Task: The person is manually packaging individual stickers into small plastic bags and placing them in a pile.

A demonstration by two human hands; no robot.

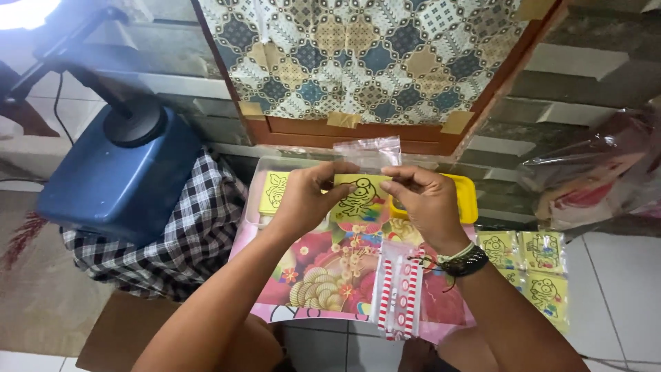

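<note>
Left grip [303, 200] and right grip [427, 203] hold one card [358, 196] between them, above a tray [310, 275]. A plastic sleeve [368, 151] stands just behind the card. Striped packets [398, 289] lie on the tray below the right grip. More cards [530, 265] lie on the floor, right of it.

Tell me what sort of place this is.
Probably a home floor used as a craft-packing spot: white floor tiles, a batik cloth taped over a wooden frame, and yellow picture cards lying on the floor.

A yellow card [359, 195] with a black cartoon outline is held flat, face up. A clear plastic sleeve [368, 153] rises from its far edge.
</note>
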